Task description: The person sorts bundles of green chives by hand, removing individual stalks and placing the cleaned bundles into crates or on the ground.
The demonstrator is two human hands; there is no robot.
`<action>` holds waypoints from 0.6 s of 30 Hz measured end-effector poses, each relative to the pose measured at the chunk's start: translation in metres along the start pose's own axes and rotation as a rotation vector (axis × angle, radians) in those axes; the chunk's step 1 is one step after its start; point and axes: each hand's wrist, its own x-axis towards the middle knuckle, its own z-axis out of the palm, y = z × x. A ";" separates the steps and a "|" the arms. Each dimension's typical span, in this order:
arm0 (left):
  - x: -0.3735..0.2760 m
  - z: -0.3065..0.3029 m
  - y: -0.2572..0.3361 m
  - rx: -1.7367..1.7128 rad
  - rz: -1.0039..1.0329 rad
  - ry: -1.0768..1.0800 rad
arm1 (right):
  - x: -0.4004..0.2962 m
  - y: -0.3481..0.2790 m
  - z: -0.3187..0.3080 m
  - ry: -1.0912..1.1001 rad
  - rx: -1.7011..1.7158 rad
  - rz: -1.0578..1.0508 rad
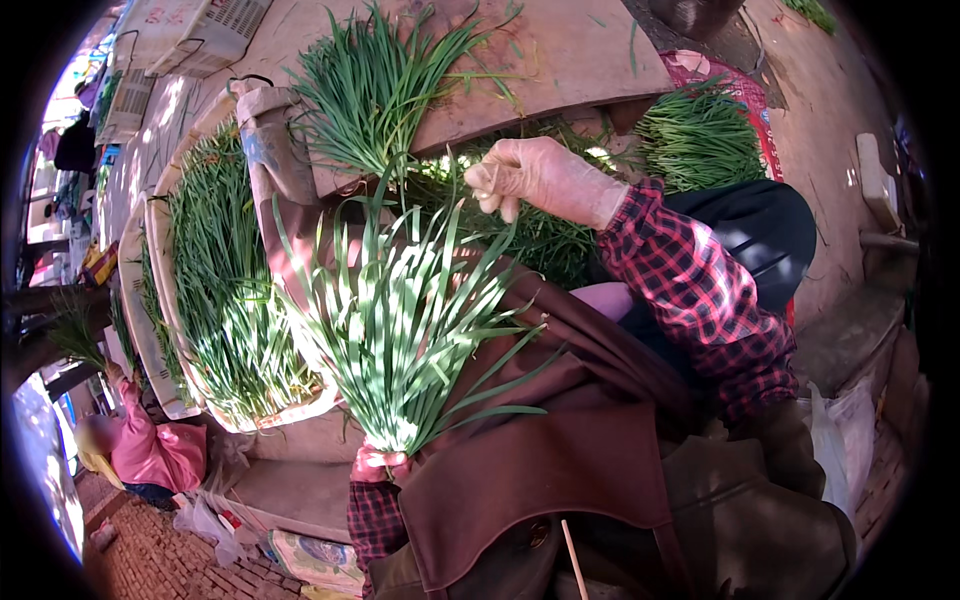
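Note:
My left hand point(381, 463), low in the view in front of the apron, is closed around the base of a fanned bunch of garlic chives point(405, 330). The long flat leaves spread upward over the brown apron point(540, 465). My right hand point(544, 180), in a thin pale glove, hovers above and right of the bunch with its fingers curled together. Whether a thin leaf is pinched there cannot be made out. Beneath that hand lie loose green leaves point(555, 240). Another pile of chives point(375, 90) rests on the board point(555, 52) beyond.
A long pale crate point(161, 247) packed with chives stands at left, beside a second crate point(135, 300). A neat chive bundle point(701, 139) lies on a red printed sack point(754, 90) at right. Stacked plastic crates point(195, 37) are upper left. A person in pink point(161, 450) sits at far left.

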 end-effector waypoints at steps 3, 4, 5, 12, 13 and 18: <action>-0.003 -0.001 0.000 -0.006 0.034 -0.014 | 0.020 -0.015 0.021 -0.091 -0.015 0.049; -0.004 0.003 -0.002 -0.008 0.048 0.014 | 0.027 -0.014 0.025 -0.120 -0.096 0.040; -0.004 0.007 -0.003 -0.010 0.062 0.042 | 0.028 -0.019 0.024 -0.109 -0.014 0.082; -0.008 0.009 -0.005 -0.016 0.029 0.052 | 0.033 0.004 0.020 0.205 -0.993 -0.233; -0.007 0.010 -0.006 -0.021 0.031 0.049 | 0.029 -0.003 0.002 0.193 -0.598 -0.136; -0.003 0.010 -0.004 -0.018 0.013 0.038 | -0.001 0.005 -0.038 0.247 0.077 -0.092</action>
